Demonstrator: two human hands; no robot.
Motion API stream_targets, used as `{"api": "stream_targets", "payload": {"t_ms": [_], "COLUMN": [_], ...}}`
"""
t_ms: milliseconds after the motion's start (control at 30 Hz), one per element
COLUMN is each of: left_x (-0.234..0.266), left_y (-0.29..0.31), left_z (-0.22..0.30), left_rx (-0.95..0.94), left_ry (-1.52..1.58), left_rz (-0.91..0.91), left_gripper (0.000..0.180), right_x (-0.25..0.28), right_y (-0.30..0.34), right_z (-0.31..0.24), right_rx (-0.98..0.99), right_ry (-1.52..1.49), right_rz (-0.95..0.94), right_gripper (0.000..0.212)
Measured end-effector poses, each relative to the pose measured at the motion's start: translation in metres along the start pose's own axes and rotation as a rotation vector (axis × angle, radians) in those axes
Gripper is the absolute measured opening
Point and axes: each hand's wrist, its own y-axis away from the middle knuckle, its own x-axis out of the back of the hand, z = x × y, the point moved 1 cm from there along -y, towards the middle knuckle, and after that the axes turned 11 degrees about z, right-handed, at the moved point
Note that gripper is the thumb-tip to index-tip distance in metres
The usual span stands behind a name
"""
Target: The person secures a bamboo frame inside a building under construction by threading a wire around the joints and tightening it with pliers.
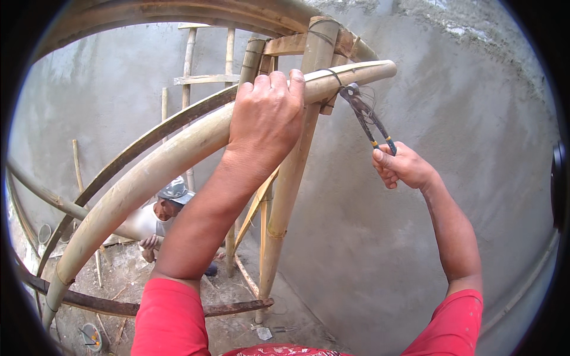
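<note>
Pincers (360,113): dark metal, yellow-banded handles (391,145), head at the wire (336,76) on our pale bamboo pole (178,146); long axis slants, pointing up-left. Our right hand (404,166) pinches handles; our left hand (268,110) clasps the pole.

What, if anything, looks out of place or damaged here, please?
The thin wire beside the pincers in the right hand looks untidy: its strands bow out loosely, unlike the dark tie wrapped around the bamboo pole. A pale scrap on the floor also looks stray. No clear spill or damage shows.
</note>
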Motion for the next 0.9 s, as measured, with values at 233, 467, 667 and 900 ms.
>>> {"api": "stream_targets", "payload": {"t_ms": [233,467,667,900], "left_x": [-0.005,-0.016,-0.051,-0.107], "left_y": [-0.004,0.002,0.053,-0.034], "left_z": [0.012,0.019,0.124,0.156], "left_rx": [0.018,0.013,0.957,1.362], "left_ry": [-0.031,0.08,1.333,2.728], "left_rz": [-0.041,0.131,-0.302,-0.013], "left_gripper": [0.052,0.048,0.046,0.022], "right_x": [-0.053,-0.052,0.012,0.021], "right_y": [-0.014,-0.021,-0.027,0.0], "right_z": [0.042,0.053,0.059,-0.016], "right_rx": [-0.006,-0.079,-0.079,0.042], "right_ry": [-0.383,-0.921,-0.486,0.487], "right_rz": [0.006,-0.487,-0.358,0.203], "right_gripper": [0.052,0.054,0.044,0.036]}}
